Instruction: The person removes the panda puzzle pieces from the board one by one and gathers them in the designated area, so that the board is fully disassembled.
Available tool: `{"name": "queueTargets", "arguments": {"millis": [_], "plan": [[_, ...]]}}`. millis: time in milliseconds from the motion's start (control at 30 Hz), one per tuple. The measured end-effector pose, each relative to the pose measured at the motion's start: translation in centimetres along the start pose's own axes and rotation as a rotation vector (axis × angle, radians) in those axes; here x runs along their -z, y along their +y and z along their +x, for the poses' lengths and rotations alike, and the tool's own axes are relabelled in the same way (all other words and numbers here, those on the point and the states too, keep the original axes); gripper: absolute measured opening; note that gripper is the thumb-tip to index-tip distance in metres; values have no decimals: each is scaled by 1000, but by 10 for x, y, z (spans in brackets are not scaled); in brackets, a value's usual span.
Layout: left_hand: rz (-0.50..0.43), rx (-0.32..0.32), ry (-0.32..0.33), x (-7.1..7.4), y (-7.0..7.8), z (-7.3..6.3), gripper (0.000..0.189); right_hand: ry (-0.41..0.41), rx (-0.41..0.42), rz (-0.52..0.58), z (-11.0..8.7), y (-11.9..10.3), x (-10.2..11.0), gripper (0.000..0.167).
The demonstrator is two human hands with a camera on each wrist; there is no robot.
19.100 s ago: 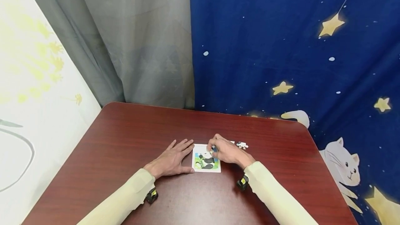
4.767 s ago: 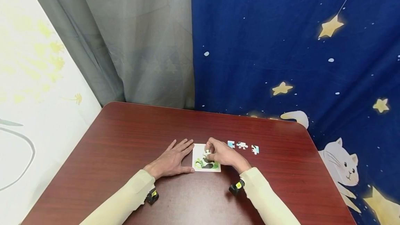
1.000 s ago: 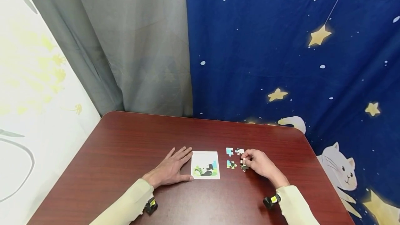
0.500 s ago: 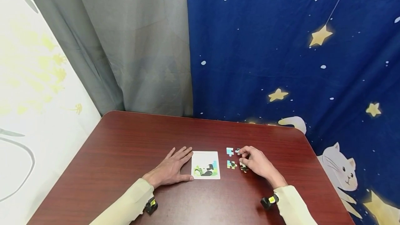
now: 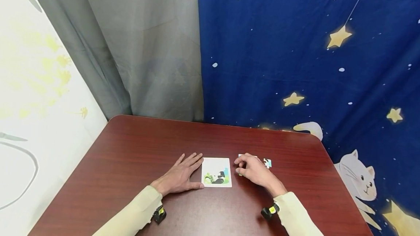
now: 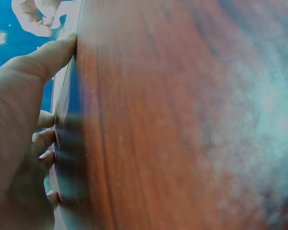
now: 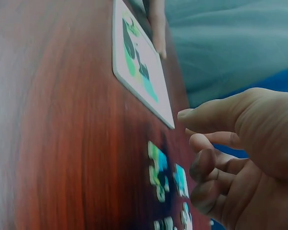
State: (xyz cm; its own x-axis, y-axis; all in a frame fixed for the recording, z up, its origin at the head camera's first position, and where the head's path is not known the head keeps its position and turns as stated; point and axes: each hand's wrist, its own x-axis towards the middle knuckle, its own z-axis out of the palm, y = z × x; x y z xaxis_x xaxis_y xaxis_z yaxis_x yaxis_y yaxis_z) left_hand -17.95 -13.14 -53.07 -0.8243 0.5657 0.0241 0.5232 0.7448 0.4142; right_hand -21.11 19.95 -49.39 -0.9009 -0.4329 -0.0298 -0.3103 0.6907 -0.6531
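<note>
My left hand point(image 5: 180, 177) lies flat on the table, fingers spread, with fingertips and thumb at the left edge of a white puzzle board point(image 5: 213, 164). Its lower part carries a panda picture on green; the upper part is bare white. Right of the board, my right hand point(image 5: 256, 172) hovers over loose jigsaw pieces with loosely bent fingers. In the right wrist view, nothing shows between its thumb point(image 7: 201, 117) and fingers. A green-blue jigsaw piece point(image 7: 158, 165) lies under it, and a white-and-blue jigsaw piece point(image 5: 268, 163) lies to its right. Other pieces are partly hidden by the hand.
The dark red wooden table point(image 5: 147, 145) carries the board and pieces. A grey curtain point(image 5: 157, 46) and a blue star-printed curtain point(image 5: 262, 46) hang behind it. Each wrist wears a small black camera point(image 5: 159, 215).
Several pieces have left the picture's upper part and now lie to the right. In the last second my right hand moved left across them toward the board; the left hand stayed put.
</note>
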Motion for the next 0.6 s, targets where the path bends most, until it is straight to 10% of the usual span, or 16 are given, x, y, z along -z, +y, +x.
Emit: {"name": "queueTargets", "arguments": {"millis": [600], "plan": [[3, 4, -18, 1, 0, 1, 96, -68, 64, -102, 12, -19, -23, 18]]}}
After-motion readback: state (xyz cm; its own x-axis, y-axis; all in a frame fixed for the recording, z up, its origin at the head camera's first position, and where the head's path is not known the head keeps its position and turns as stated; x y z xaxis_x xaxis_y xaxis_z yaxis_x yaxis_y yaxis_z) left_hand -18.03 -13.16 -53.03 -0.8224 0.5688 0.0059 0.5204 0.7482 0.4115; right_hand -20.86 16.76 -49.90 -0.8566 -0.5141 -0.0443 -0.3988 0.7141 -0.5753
